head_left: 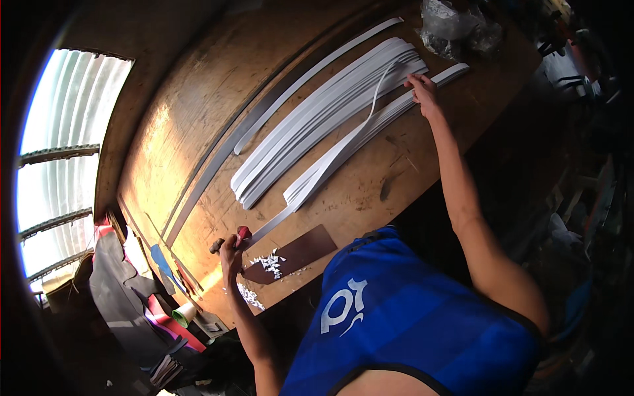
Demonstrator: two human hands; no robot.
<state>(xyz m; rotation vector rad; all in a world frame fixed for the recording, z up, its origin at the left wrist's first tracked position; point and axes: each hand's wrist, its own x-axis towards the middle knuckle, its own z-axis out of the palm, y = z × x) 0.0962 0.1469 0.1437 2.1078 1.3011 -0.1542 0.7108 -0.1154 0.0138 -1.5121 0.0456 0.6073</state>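
Note:
My left hand [230,256] is closed around a small tool [244,233] with a red part and a dark rounded end; its exact kind I cannot make out. From the smaller bundle of white strips [330,162], one strip end [274,222] runs down to that hand. White triangular scraps [269,264] lie beside it on a dark brown flat board [305,251]. At the far right, my right hand [422,89] has its fingers pinched together over the strips, and what is between them is hidden. A twisted loose strip [378,96] rises near its fingertips.
A larger bundle of white strips [317,112] fills the middle of the wooden table [191,125]. Beyond it lie a single white strip [310,76] and a long grey strip [218,155]. Crumpled clear plastic [456,30] sits at the far right. Fabric pieces [122,290] hang at left.

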